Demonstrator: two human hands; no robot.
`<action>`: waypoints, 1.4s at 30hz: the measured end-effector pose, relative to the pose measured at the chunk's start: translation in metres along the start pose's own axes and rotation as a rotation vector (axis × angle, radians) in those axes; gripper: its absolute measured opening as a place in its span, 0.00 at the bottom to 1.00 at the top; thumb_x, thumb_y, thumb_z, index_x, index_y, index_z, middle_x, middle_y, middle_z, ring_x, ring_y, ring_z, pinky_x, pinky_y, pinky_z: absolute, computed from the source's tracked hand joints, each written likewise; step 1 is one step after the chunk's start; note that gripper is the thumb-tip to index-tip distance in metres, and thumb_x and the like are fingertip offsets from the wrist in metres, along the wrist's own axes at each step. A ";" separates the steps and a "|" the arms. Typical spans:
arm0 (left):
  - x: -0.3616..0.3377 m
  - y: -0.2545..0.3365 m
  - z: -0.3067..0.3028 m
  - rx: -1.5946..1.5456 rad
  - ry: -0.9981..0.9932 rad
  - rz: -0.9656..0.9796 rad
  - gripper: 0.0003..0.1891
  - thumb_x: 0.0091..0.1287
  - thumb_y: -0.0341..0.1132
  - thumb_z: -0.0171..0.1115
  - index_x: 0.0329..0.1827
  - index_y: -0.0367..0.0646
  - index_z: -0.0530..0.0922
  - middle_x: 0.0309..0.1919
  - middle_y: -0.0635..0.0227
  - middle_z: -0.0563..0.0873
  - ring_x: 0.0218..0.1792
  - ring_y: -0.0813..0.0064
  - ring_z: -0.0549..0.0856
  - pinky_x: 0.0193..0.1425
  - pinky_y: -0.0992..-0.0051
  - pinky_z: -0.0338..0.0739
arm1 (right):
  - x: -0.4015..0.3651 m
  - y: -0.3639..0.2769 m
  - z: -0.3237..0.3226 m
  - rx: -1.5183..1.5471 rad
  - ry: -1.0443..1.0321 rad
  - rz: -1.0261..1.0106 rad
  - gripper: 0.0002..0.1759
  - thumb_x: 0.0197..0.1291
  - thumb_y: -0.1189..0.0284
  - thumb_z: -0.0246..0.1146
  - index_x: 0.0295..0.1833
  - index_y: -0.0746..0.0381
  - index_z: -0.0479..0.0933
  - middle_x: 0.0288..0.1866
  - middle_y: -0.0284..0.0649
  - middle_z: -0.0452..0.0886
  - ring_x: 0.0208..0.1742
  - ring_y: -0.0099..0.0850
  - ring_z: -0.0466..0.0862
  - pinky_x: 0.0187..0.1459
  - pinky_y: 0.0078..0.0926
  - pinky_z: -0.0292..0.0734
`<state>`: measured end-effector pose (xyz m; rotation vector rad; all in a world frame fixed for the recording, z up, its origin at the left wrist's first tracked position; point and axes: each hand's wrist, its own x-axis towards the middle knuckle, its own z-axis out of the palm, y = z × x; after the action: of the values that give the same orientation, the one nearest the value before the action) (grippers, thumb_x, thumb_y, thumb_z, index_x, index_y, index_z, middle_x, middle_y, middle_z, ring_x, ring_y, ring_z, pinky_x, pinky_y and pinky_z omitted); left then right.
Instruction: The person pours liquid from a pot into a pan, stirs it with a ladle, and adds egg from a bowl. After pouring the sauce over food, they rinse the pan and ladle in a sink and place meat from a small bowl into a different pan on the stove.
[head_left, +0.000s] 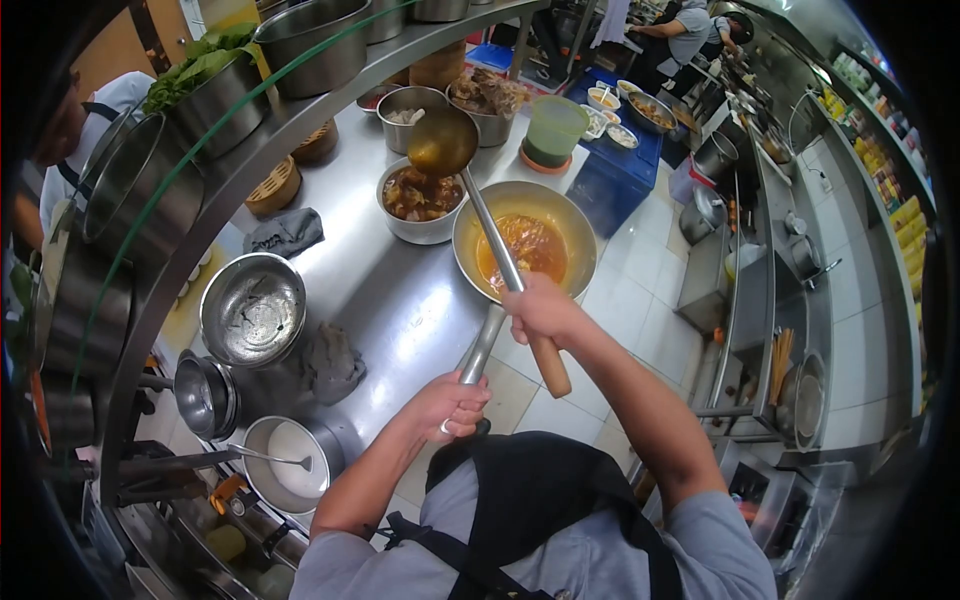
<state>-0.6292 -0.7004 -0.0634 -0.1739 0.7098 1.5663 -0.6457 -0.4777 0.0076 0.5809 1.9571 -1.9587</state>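
Observation:
My left hand (452,407) is wrapped round the metal handle of a wok (470,262), which holds reddish-orange sauce (525,247). In my right hand (543,308) is the long handle of a ladle, its wooden end sticking out below the fist. The handle crosses over the wok. At its far end the ladle's bowl (443,141), with brown liquid in it, hangs tilted above a steel bowl (421,232) of dark braised pieces in sauce.
Steel pots, a green tub (557,126) and a bowl of bones (487,95) stand behind. An empty steel bowl (252,309), grey cloths (332,364) and a pot of white liquid (292,462) lie left. A curved shelf runs along the left; other people work beyond.

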 end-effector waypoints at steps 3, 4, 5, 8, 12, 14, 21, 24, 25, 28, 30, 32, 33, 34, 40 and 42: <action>-0.001 0.001 0.002 0.009 0.019 0.007 0.08 0.68 0.25 0.59 0.39 0.47 0.68 0.19 0.80 0.62 0.12 0.90 0.59 0.11 0.84 0.50 | 0.001 -0.008 -0.006 0.496 -0.122 0.092 0.08 0.55 0.79 0.56 0.41 0.61 0.70 0.21 0.34 0.70 0.13 0.25 0.70 0.15 0.23 0.66; -0.001 0.000 0.002 0.013 0.029 0.002 0.08 0.68 0.25 0.59 0.39 0.47 0.68 0.19 0.80 0.62 0.12 0.90 0.59 0.11 0.84 0.50 | -0.005 -0.009 -0.009 0.497 -0.121 0.093 0.08 0.55 0.79 0.56 0.41 0.61 0.70 0.21 0.34 0.70 0.13 0.25 0.70 0.15 0.23 0.66; 0.000 -0.001 0.000 0.014 0.026 -0.004 0.08 0.68 0.25 0.59 0.39 0.47 0.68 0.19 0.80 0.62 0.12 0.90 0.59 0.11 0.84 0.50 | -0.016 -0.013 -0.013 0.525 -0.149 0.102 0.08 0.55 0.78 0.56 0.42 0.61 0.70 0.21 0.35 0.70 0.13 0.25 0.68 0.14 0.23 0.65; 0.002 -0.003 -0.010 0.027 0.007 -0.020 0.09 0.68 0.25 0.59 0.39 0.48 0.67 0.19 0.80 0.63 0.12 0.90 0.58 0.11 0.83 0.50 | -0.063 -0.013 -0.024 0.413 -0.061 0.055 0.07 0.56 0.78 0.56 0.41 0.60 0.70 0.23 0.36 0.70 0.12 0.23 0.67 0.13 0.21 0.64; 0.002 -0.002 -0.006 0.170 0.036 -0.011 0.10 0.68 0.25 0.59 0.38 0.48 0.66 0.18 0.80 0.62 0.12 0.89 0.57 0.11 0.83 0.50 | -0.134 0.019 -0.066 -0.041 0.073 0.077 0.09 0.55 0.76 0.58 0.43 0.62 0.69 0.24 0.39 0.71 0.18 0.29 0.75 0.19 0.28 0.71; 0.003 0.000 0.000 0.230 0.047 -0.015 0.10 0.68 0.25 0.59 0.37 0.48 0.66 0.17 0.81 0.61 0.12 0.89 0.57 0.11 0.83 0.50 | -0.154 0.047 -0.081 -0.679 0.419 0.014 0.09 0.53 0.76 0.56 0.40 0.65 0.69 0.25 0.46 0.75 0.19 0.39 0.79 0.22 0.37 0.76; 0.021 0.005 0.023 0.327 -0.002 -0.029 0.12 0.67 0.24 0.59 0.36 0.49 0.64 0.17 0.80 0.61 0.12 0.88 0.57 0.12 0.81 0.50 | -0.158 0.117 -0.111 -0.979 0.687 0.068 0.16 0.56 0.75 0.58 0.49 0.69 0.65 0.30 0.61 0.79 0.36 0.61 0.80 0.40 0.55 0.75; 0.030 0.006 0.035 0.388 0.010 -0.051 0.12 0.67 0.24 0.58 0.36 0.49 0.63 0.17 0.79 0.61 0.12 0.88 0.57 0.12 0.81 0.49 | -0.182 0.148 -0.098 -1.011 0.669 0.083 0.17 0.57 0.75 0.58 0.49 0.69 0.64 0.28 0.60 0.79 0.36 0.60 0.81 0.40 0.56 0.75; 0.033 0.005 0.039 0.408 0.024 -0.052 0.12 0.68 0.23 0.57 0.37 0.49 0.63 0.17 0.78 0.61 0.12 0.87 0.58 0.13 0.80 0.48 | -0.198 0.155 -0.090 -0.987 0.606 0.118 0.17 0.57 0.74 0.58 0.49 0.68 0.64 0.29 0.60 0.79 0.36 0.61 0.81 0.40 0.57 0.75; 0.047 -0.001 0.032 0.365 -0.008 -0.075 0.12 0.68 0.24 0.57 0.37 0.49 0.63 0.16 0.77 0.61 0.12 0.87 0.58 0.12 0.79 0.48 | -0.241 0.156 -0.079 -0.922 0.531 0.156 0.16 0.56 0.74 0.59 0.48 0.68 0.65 0.31 0.61 0.80 0.36 0.62 0.81 0.41 0.58 0.75; 0.049 -0.002 0.036 0.373 -0.006 -0.081 0.12 0.68 0.24 0.57 0.37 0.50 0.63 0.16 0.78 0.61 0.12 0.87 0.57 0.13 0.80 0.49 | -0.254 0.157 -0.088 -0.886 0.504 0.160 0.17 0.56 0.73 0.59 0.48 0.67 0.65 0.31 0.61 0.80 0.36 0.62 0.80 0.41 0.59 0.75; 0.050 -0.004 0.038 0.390 -0.001 -0.096 0.12 0.68 0.23 0.58 0.37 0.50 0.64 0.16 0.79 0.61 0.12 0.87 0.57 0.13 0.81 0.50 | -0.255 0.160 -0.101 -0.871 0.613 0.177 0.17 0.55 0.73 0.60 0.47 0.67 0.65 0.32 0.62 0.80 0.37 0.63 0.80 0.42 0.59 0.75; 0.053 -0.007 0.037 0.390 -0.017 -0.105 0.12 0.68 0.23 0.58 0.37 0.50 0.64 0.16 0.79 0.61 0.12 0.87 0.57 0.13 0.81 0.50 | -0.247 0.157 -0.109 -0.911 0.691 0.124 0.17 0.55 0.74 0.60 0.48 0.67 0.65 0.31 0.61 0.80 0.37 0.63 0.80 0.42 0.58 0.75; 0.055 -0.008 0.038 0.390 -0.034 -0.110 0.12 0.67 0.23 0.58 0.37 0.50 0.64 0.16 0.79 0.60 0.12 0.87 0.57 0.13 0.80 0.49 | -0.236 0.152 -0.121 -0.905 0.701 0.128 0.17 0.55 0.74 0.60 0.48 0.67 0.65 0.31 0.61 0.80 0.37 0.63 0.80 0.42 0.58 0.75; 0.062 -0.011 0.047 0.458 -0.031 -0.120 0.13 0.66 0.23 0.59 0.37 0.50 0.64 0.16 0.79 0.61 0.12 0.87 0.57 0.13 0.80 0.49 | -0.211 0.176 -0.141 -0.970 0.748 0.070 0.18 0.55 0.75 0.60 0.50 0.67 0.66 0.31 0.60 0.81 0.37 0.62 0.81 0.41 0.56 0.76; 0.065 -0.012 0.049 0.450 -0.020 -0.120 0.13 0.65 0.23 0.59 0.36 0.50 0.64 0.16 0.78 0.61 0.12 0.87 0.57 0.13 0.80 0.49 | -0.237 0.183 -0.120 -0.958 0.605 0.151 0.18 0.54 0.75 0.60 0.51 0.67 0.67 0.30 0.60 0.80 0.37 0.61 0.81 0.42 0.56 0.76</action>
<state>-0.6130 -0.6198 -0.0619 0.1313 0.9975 1.2578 -0.3417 -0.3769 -0.0340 1.0326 2.7429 -0.5886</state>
